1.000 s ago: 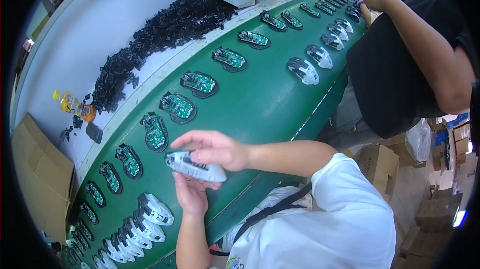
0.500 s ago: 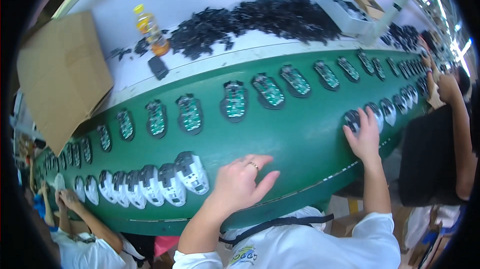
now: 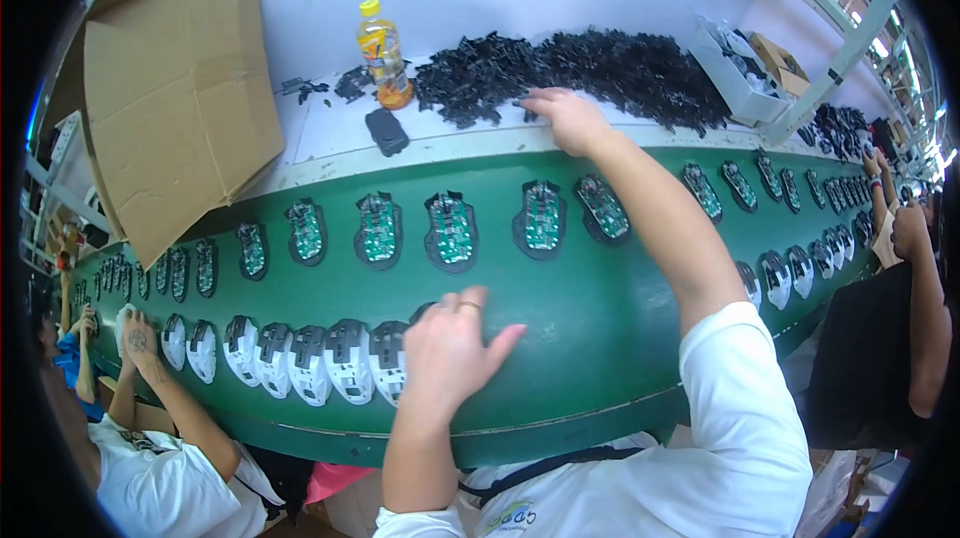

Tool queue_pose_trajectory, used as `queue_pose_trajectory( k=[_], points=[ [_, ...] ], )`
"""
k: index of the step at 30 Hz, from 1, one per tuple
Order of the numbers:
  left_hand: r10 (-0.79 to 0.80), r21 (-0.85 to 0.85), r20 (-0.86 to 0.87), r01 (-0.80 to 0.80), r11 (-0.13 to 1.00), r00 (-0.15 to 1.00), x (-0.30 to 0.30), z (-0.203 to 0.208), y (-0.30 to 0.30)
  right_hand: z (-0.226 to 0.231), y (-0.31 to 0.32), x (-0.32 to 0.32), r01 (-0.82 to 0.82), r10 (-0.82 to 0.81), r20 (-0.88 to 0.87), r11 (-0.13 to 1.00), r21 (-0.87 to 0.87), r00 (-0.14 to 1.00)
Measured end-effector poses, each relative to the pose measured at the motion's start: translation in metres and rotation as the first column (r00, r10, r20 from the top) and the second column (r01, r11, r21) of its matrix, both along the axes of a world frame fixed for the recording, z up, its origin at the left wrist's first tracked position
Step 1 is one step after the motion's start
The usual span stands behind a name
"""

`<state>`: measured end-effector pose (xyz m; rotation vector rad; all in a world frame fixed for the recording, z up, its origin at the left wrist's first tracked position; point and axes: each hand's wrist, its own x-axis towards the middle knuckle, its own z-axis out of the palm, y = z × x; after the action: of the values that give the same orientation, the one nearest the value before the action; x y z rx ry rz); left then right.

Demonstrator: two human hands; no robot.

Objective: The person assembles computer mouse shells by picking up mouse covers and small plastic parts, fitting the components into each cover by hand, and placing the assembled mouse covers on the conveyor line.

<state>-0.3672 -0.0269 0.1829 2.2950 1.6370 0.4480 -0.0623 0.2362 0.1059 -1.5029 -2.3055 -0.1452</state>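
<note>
Black parts (image 3: 600, 73) under your right hand (image 3: 562, 118), fingers curled into them; your left hand (image 3: 450, 353) lies spread flat on the green belt (image 3: 600, 308).

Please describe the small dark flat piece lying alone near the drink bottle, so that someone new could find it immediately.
Start at the white shelf behind the green conveyor belt and find the yellow-capped drink bottle. Just below it, toward the belt, lies the dark flat piece. Unlike the heaped black parts to its right, it lies alone.

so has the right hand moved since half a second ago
Yes. The right hand left the green belt's near side and reached across it to the black parts pile.
</note>
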Motion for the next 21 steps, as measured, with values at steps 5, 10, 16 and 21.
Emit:
queue_pose_trajectory(
  k=[5, 10, 16, 21],
  points=[
    [0.224, -0.108, -0.215, -0.251, 0.962, 0.951, -0.026, 0.006, -0.004, 0.029, 0.005, -0.049, 0.155, 0.005, 0.572, 0.960, -0.231, 0.820],
    [0.120, -0.255, -0.193, -0.168, 0.952, 0.974, -0.017, 0.006, 0.003, 0.007, -0.009, -0.017, 0.241, -0.204, 0.334, 0.968, -0.072, 0.920],
    [0.119, 0.008, 0.052, -0.120, 0.993, 0.992, 0.016, -0.042, 0.008, 0.031, -0.108, -0.010, 0.024, -0.210, -0.845, 0.973, -0.228, 0.491],
    [0.030, 0.089, 0.050, -0.035, 0.995, 0.998, 0.035, -0.050, 0.002, 0.029, -0.255, -0.023, -0.430, -0.439, -0.897, 0.802, -0.415, 0.046]
  ],
)
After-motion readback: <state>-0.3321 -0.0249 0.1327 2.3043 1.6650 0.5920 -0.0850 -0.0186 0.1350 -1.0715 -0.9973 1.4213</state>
